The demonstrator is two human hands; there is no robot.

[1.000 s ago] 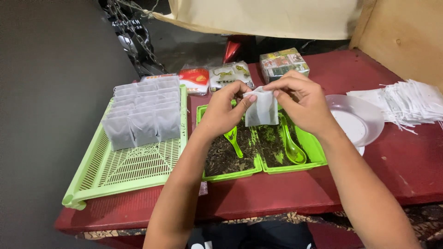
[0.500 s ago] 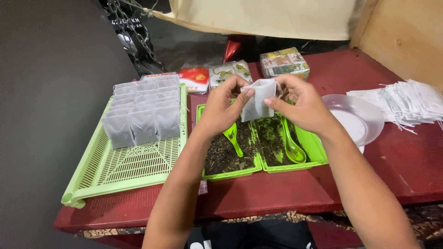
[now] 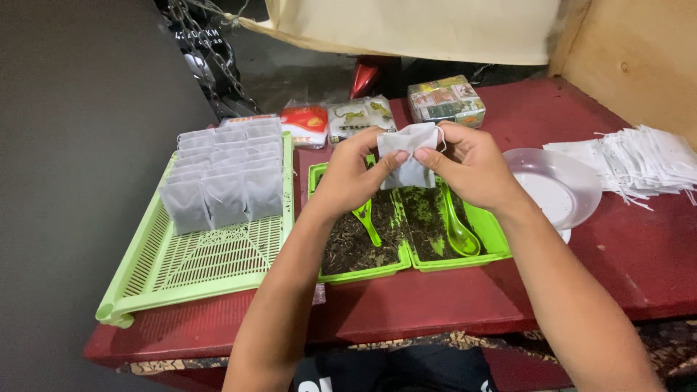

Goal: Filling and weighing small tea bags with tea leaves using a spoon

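Observation:
Both hands hold one small white filter bag [image 3: 409, 156] above two green trays of dark loose tea. My left hand [image 3: 350, 178] pinches its upper left edge; my right hand [image 3: 472, 168] grips its upper right corner, with a thin string looped there. The left green tray [image 3: 361, 272] has a green spoon [image 3: 365, 218] lying in the tea. The right green tray [image 3: 485, 227] holds another green spoon [image 3: 457, 231]. The bag hangs upright, just clear of the tea.
A light green slotted basket [image 3: 207, 265] at left holds several filled white bags [image 3: 223, 181] in rows. A white plate [image 3: 559, 190] and a pile of flat empty bags [image 3: 639, 163] lie at right. Tea packets [image 3: 356, 116] and a box [image 3: 446, 100] sit behind on the red table [image 3: 624, 254].
The hands have lifted the bag slightly and shifted their grip along its top edge, which now looks gathered. Trays, basket and plate have not moved.

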